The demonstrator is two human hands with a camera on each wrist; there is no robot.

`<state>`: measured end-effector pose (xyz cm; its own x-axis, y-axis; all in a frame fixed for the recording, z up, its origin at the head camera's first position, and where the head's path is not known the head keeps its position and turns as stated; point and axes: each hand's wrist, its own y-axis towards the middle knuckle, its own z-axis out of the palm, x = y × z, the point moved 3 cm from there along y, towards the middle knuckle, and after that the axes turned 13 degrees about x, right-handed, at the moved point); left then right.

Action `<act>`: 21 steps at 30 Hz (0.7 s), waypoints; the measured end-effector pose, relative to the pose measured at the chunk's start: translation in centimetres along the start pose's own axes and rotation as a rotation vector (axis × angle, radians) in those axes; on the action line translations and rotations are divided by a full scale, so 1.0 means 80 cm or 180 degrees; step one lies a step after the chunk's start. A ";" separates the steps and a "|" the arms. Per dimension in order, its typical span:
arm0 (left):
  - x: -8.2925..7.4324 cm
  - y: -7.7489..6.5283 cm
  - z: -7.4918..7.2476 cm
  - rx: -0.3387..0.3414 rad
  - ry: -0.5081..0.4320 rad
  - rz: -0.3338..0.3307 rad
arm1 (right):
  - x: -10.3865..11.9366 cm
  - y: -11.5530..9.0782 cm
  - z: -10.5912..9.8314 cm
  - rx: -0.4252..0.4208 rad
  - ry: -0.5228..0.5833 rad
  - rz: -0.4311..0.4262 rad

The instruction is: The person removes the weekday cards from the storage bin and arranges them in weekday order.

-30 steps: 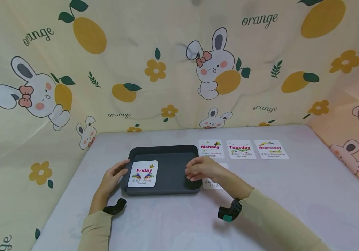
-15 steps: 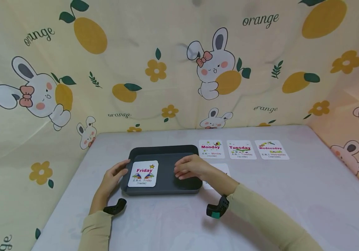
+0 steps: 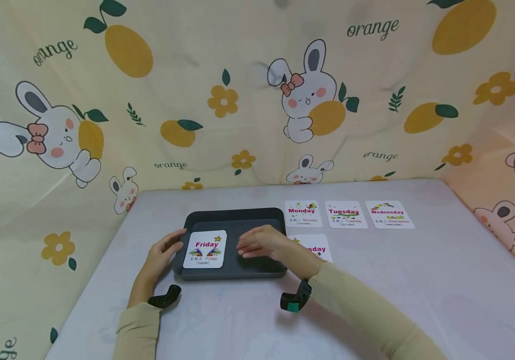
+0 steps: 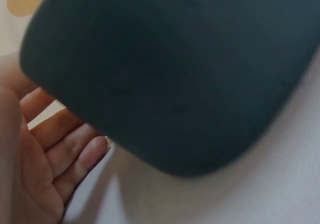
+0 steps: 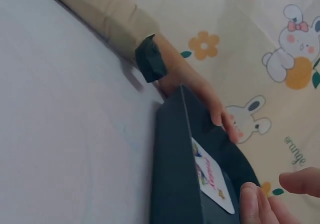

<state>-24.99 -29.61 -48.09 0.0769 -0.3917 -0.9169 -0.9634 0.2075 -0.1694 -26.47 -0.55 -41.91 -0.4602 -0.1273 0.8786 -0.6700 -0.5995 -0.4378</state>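
Note:
A dark grey rectangular tray [image 3: 255, 274] lies on the table, with a white Friday card [image 3: 205, 249] inside its left half. My left hand [image 3: 158, 259] rests against the tray's left edge, fingers touching the rim. The left wrist view shows those relaxed fingers [image 4: 75, 151] beside the dark outer wall of the tray. Over the tray's right half hovers my right hand [image 3: 268, 243], to the right of the Friday card. Its thumb [image 5: 304, 180] stands apart from the fingers in the right wrist view, with nothing visible between them.
Right of the tray, a Monday card [image 3: 303, 214], a Tuesday card [image 3: 346, 215] and a Wednesday card [image 3: 390, 215] form a row. Below Monday lies another card [image 3: 317, 246], partly covered by the right forearm; "sday" shows on it. A printed cloth [image 3: 248, 60] hangs behind the table.
My right hand has moved left, from the tray's right rim toward the Friday card, uncovering more of the card below Monday. The left hand, tray and cards have stayed put.

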 end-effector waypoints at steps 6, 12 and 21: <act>-0.002 -0.002 0.002 -0.0034 0.0066 -0.0014 | -0.008 0.013 0.008 -0.0088 0.0074 0.0062; -0.001 -0.001 0.001 -0.0044 0.0091 0.0044 | -0.013 0.023 0.016 -0.0143 0.0165 0.0097; -0.002 -0.002 0.000 -0.0019 0.0051 -0.0033 | -0.017 0.036 0.020 -0.0255 0.0187 0.0153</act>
<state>-24.83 -29.58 -47.88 0.0828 -0.4081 -0.9092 -0.9641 0.1980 -0.1767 -26.80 -3.38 -44.04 -0.5248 -0.1066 0.8446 -0.6896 -0.5284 -0.4952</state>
